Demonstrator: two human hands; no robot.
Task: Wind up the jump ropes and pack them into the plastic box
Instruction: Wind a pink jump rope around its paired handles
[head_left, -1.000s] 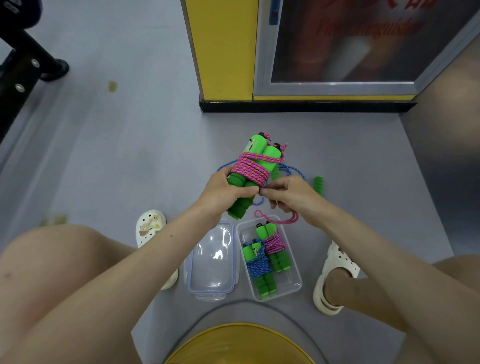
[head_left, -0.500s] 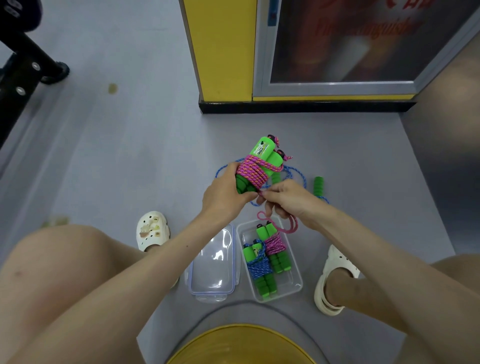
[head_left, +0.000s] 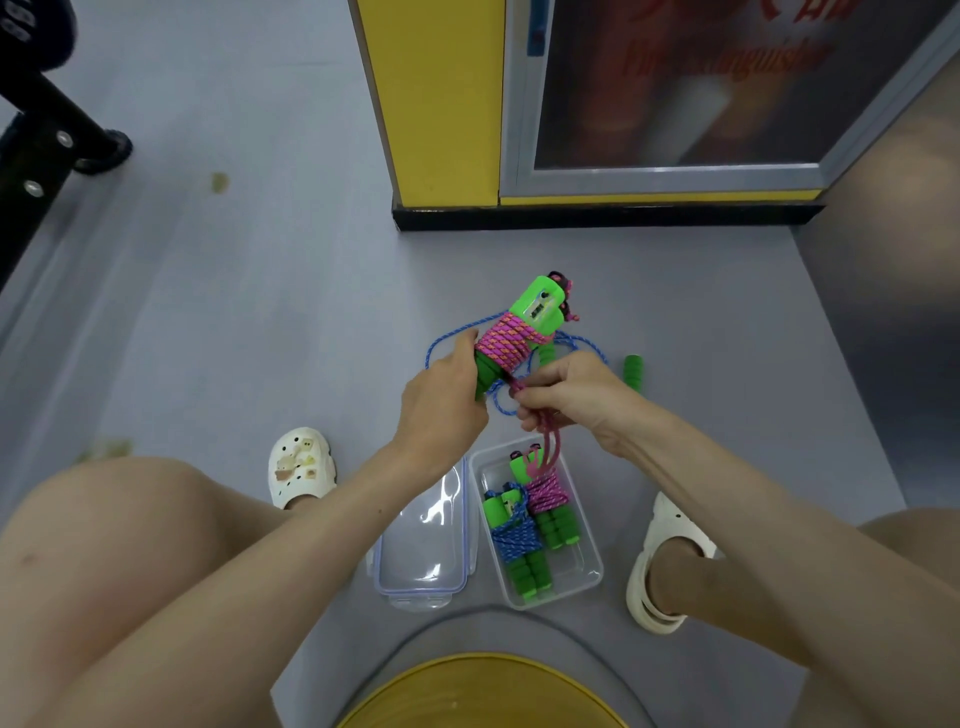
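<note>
Hands over grey floor. Left hand, grip closed round the lower ends of the green handles of a pink jump rope, bundle tilted up and away. Right hand pinches the loose pink rope end, a loop hanging below the fingers. Plastic box on the floor between the feet holds two wound ropes, one blue, one pink. Lid lies just left of it. Unwound blue rope lies beyond the hands.

2 white clogs, yellow pillar, grey floor
</note>
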